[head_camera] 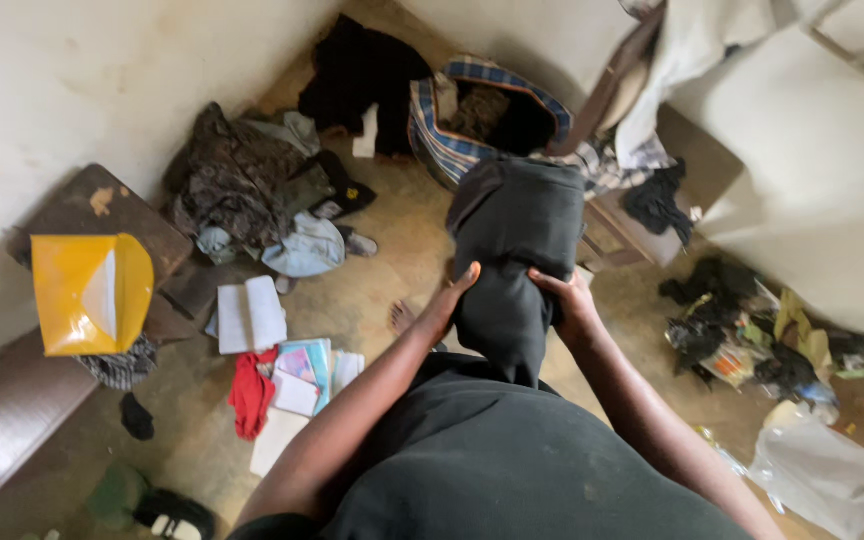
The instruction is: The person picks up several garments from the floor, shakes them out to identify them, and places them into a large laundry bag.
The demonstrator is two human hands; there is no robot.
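Our left hand (444, 300) and right hand (569, 300) pinch the dark folded garment (512, 250) by its sides; a loose grip probably lets it unfold onto the littered floor (392, 250).

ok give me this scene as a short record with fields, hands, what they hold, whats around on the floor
left hand: left hand grips the dark folded garment on its left side
right hand: right hand grips the same garment on its right side
garment: held up in front of the body, lower part hanging
behind it: open plaid bag on the floor
floor left: open book, red cloth, yellow bag
floor right: clear plastic bag
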